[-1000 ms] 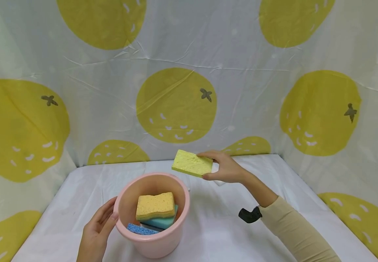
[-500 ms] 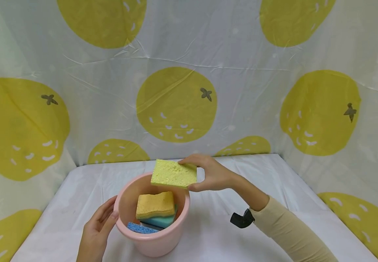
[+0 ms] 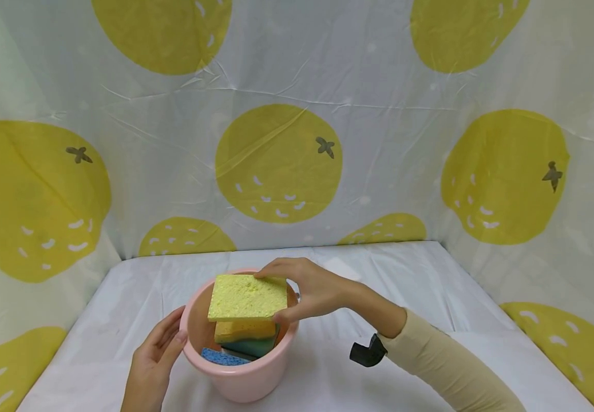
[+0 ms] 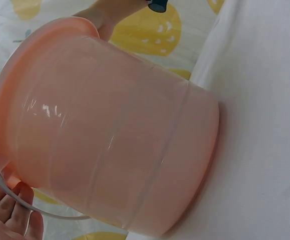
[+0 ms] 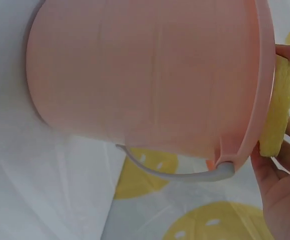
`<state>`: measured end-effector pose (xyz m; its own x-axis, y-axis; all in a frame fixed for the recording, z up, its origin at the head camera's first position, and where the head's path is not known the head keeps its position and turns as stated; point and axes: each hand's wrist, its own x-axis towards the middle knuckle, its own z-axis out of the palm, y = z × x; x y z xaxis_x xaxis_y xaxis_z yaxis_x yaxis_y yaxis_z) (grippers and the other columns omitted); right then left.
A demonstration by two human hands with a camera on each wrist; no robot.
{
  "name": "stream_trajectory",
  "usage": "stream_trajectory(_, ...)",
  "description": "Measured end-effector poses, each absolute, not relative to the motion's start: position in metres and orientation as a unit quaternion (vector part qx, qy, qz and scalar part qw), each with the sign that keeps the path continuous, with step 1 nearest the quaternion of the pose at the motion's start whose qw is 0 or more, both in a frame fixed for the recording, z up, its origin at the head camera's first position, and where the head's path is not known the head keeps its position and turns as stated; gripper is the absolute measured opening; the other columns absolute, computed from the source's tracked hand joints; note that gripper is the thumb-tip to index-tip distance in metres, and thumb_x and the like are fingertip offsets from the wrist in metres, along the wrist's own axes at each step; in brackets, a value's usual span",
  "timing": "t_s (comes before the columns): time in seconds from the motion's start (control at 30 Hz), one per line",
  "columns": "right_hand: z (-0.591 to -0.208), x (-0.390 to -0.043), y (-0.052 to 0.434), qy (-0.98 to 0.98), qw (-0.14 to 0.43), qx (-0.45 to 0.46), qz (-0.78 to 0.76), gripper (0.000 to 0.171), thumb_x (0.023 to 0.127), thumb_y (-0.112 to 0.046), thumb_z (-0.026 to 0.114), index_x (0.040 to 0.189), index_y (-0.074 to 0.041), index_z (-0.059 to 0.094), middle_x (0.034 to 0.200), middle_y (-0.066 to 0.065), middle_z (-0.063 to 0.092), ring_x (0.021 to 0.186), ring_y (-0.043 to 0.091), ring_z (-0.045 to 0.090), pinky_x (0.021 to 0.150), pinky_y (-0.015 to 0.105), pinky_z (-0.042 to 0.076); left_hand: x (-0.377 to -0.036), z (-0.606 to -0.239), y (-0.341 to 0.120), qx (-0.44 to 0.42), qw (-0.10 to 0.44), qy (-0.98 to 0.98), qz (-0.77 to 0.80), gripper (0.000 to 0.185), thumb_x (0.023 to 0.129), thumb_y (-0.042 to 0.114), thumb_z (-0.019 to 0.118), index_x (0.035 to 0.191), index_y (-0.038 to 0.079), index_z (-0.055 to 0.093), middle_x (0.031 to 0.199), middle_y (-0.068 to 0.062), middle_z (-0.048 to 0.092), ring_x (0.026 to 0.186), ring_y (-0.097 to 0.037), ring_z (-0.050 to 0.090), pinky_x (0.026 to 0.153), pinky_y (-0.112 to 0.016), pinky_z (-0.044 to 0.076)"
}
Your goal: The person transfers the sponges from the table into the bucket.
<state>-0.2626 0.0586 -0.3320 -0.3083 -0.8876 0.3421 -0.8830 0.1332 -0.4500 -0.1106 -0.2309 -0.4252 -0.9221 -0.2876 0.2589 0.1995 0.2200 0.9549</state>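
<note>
A pink bucket stands upright on the white cloth in the head view. My left hand holds its left rim, thumb on the edge and fingers outside; in the left wrist view those fingers lie beside the grey handle. My right hand pinches a light yellow sponge by its right end, over the bucket's mouth. Inside lie an orange-yellow sponge, a teal sponge under it and a blue sponge. The held sponge partly covers them.
White cloth covers the surface and meets a lemon-printed curtain at the back and sides. A black device is worn at the right wrist. The grey handle hangs down outside the bucket in the right wrist view.
My right hand has carried the light yellow sponge left and down, from right of the bucket to over its mouth. The left hand stays at the rim; the bucket has hardly moved.
</note>
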Motion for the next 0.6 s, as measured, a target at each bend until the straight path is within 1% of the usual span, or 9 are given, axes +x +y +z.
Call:
stream_trajectory(0.07, -0.3329, -0.2621, 0.0559, 0.752, 0.004, -0.591, -0.290, 0.070, 0.084, -0.036, 0.080, 0.145, -0.011, 0.058, 0.135, -0.006, 0.060, 0.123, 0.007, 0.054, 0.103, 0.030, 0.047, -0.1108, -0.4251, -0.2308, 0.031, 0.193, -0.757, -0.623, 0.048, 0.108, 0.027, 0.059, 0.150, 0.004, 0.051, 0.140, -0.006, 0.058, 0.119, 0.005, 0.057, 0.092, -0.011, 0.048)
stream_trajectory(0.13, -0.3343, -0.2624, 0.0537, 0.755, 0.004, -0.592, -0.283, 0.070, 0.084, -0.036, 0.079, 0.146, -0.011, 0.058, 0.135, -0.004, 0.060, 0.125, 0.007, 0.053, 0.105, 0.030, 0.046, -0.1109, -0.4251, -0.2306, 0.032, 0.193, -0.757, -0.623, 0.049, 0.108, 0.027, 0.060, 0.150, 0.004, 0.051, 0.139, -0.006, 0.058, 0.119, 0.005, 0.057, 0.092, -0.011, 0.048)
stream_trajectory(0.23, -0.3355, -0.2626, 0.0515, 0.761, 0.001, -0.590, -0.270, 0.071, 0.086, -0.039, 0.078, 0.148, -0.011, 0.056, 0.139, -0.001, 0.058, 0.128, 0.009, 0.051, 0.108, 0.033, 0.044, -0.1109, -0.4255, -0.2306, 0.032, 0.194, -0.754, -0.626, 0.048, 0.108, 0.026, 0.060, 0.150, 0.003, 0.051, 0.137, -0.001, 0.060, 0.119, 0.005, 0.057, 0.093, -0.011, 0.048)
stream_trajectory(0.37, -0.3364, -0.2630, 0.0511, 0.766, -0.012, -0.589, -0.259, 0.073, 0.091, -0.039, 0.075, 0.153, -0.010, 0.050, 0.147, 0.003, 0.053, 0.136, 0.014, 0.046, 0.112, 0.040, 0.041, -0.1110, -0.4262, -0.2316, 0.027, 0.196, -0.753, -0.628, 0.048, 0.108, 0.025, 0.060, 0.149, 0.003, 0.052, 0.133, 0.007, 0.062, 0.119, 0.004, 0.058, 0.092, -0.012, 0.048)
stream_trajectory(0.47, -0.3371, -0.2643, 0.0526, 0.766, -0.025, -0.587, -0.260, 0.073, 0.094, -0.038, 0.074, 0.155, -0.009, 0.047, 0.152, 0.004, 0.049, 0.142, 0.018, 0.041, 0.115, 0.045, 0.038, -0.1111, -0.4264, -0.2320, 0.019, 0.199, -0.748, -0.633, 0.047, 0.108, 0.023, 0.060, 0.149, 0.002, 0.052, 0.133, 0.008, 0.062, 0.119, 0.003, 0.058, 0.093, -0.012, 0.048)
stream_trajectory(0.6, -0.3371, -0.2662, 0.0560, 0.765, -0.040, -0.585, -0.265, 0.072, 0.094, -0.036, 0.075, 0.154, -0.007, 0.048, 0.154, 0.005, 0.048, 0.144, 0.019, 0.039, 0.115, 0.045, 0.037, -0.1112, -0.4266, -0.2317, 0.007, 0.204, -0.743, -0.638, 0.045, 0.108, 0.019, 0.060, 0.149, 0.001, 0.052, 0.133, 0.008, 0.063, 0.120, 0.002, 0.058, 0.095, -0.012, 0.047)
